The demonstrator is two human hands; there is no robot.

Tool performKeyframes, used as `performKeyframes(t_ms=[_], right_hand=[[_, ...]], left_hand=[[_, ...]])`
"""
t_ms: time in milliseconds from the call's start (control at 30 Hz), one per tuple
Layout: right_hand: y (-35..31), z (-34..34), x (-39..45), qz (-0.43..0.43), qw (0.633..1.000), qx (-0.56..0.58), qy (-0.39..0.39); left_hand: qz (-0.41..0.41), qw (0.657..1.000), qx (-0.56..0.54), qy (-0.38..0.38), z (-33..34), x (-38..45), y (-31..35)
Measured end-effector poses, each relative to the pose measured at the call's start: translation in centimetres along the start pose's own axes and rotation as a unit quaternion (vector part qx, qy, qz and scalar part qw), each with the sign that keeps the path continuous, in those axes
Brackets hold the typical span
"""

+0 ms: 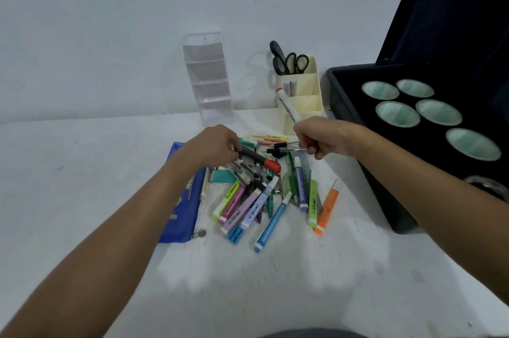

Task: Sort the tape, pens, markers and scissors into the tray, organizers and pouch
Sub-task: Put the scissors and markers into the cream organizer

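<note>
1. Over the middle of the worktop, the left hand (217, 143) grips a dark marker with a red cap (259, 159) at the top of the pile (264, 194).
2. Beside it, the right hand (321, 138) clutches a white marker (287, 105) and some thin pens.
3. Toward the back edge, scissors (289, 61) already stand in the cream organizer (305, 95); the clear organizer (208, 76) looks empty.
4. At the right edge, tape rolls (398, 113) fill the black tray (347, 101).
5. Most pens and markers remain loose, and the blue pouch (184, 208) lies flat beside them, so roughly half seems left.
</note>
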State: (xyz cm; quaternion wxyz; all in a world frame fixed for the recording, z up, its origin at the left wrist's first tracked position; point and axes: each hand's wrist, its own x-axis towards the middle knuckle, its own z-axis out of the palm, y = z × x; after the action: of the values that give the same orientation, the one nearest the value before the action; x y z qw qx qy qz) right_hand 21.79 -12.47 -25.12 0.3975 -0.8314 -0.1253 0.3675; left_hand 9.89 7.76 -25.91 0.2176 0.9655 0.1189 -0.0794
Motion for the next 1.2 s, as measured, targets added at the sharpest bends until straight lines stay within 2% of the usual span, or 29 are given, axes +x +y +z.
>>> performKeyframes(t_ms=[67,433,633,767,867,1000,1100,1200], right_hand=[[0.0,0.1,-0.4,0.002,1.000,0.002,-0.018],[2.0,-0.9,-1.2,-0.109,0.992,-0.055,0.031],[2.4,-1.3,-1.7,-0.094,0.995,-0.015,0.002],[2.3,-1.0,-1.6,-0.073,0.997,-0.012,-0.027],[2.1,-0.4,-1.2,-0.071,0.997,-0.041,-0.013],[2.1,-0.5,-1.0,-0.073,0.994,-0.075,0.002],[1.8,-1.3,-0.8,-0.086,0.996,0.002,0.032],[1.2,-3.0,-0.8,-0.148,0.983,0.084,0.075]], left_hand=[[0.004,1.000,0.005,0.001,-0.2,-0.3,0.0],[0.033,0.999,0.010,0.017,0.8,0.6,1.5],[0.050,0.998,0.022,0.025,1.0,1.1,1.6],[0.092,0.992,0.086,-0.001,1.6,1.7,2.4],[0.121,0.980,0.152,-0.035,2.2,2.4,3.0],[0.122,0.975,0.179,-0.048,2.4,3.2,3.2],[0.116,0.981,0.155,-0.022,1.4,3.4,3.6],[0.116,0.991,0.043,0.057,-1.7,3.5,5.0]])
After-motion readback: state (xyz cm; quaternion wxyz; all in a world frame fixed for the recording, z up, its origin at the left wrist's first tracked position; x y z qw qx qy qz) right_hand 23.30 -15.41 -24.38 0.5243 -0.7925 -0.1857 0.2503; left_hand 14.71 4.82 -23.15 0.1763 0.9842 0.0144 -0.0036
